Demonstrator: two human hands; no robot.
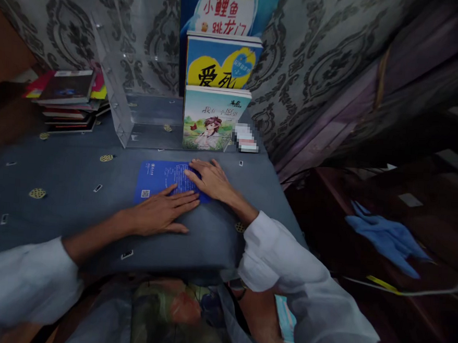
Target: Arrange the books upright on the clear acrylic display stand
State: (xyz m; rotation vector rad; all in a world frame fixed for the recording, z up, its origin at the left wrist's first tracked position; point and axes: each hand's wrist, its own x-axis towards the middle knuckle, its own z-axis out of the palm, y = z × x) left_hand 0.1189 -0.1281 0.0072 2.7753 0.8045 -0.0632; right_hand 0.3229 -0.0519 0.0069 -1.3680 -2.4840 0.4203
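A blue sheet or thin booklet [154, 175] with white print and a QR code lies on the cloth-covered table [68, 223]. My left hand [163, 210] rests flat across its lower edge, fingers stretched to the right. On its upper right part lies my right hand [210, 180], fingers extended and spread. Neither hand grips anything. Just behind them, a clear acrylic rack [153, 135] holds books standing in steps: a green-covered book [212, 120] in front, a blue and yellow book [221, 61] behind it, and a taller blue book [228, 9] at the back.
A pile of books [69, 97] sits at the back left. Beside the rack's right end is a small blurred-out item [246, 137]. A patterned curtain [299, 61] hangs behind the table. To the right lie a blue cloth [385, 237] and a pale cable [432, 293].
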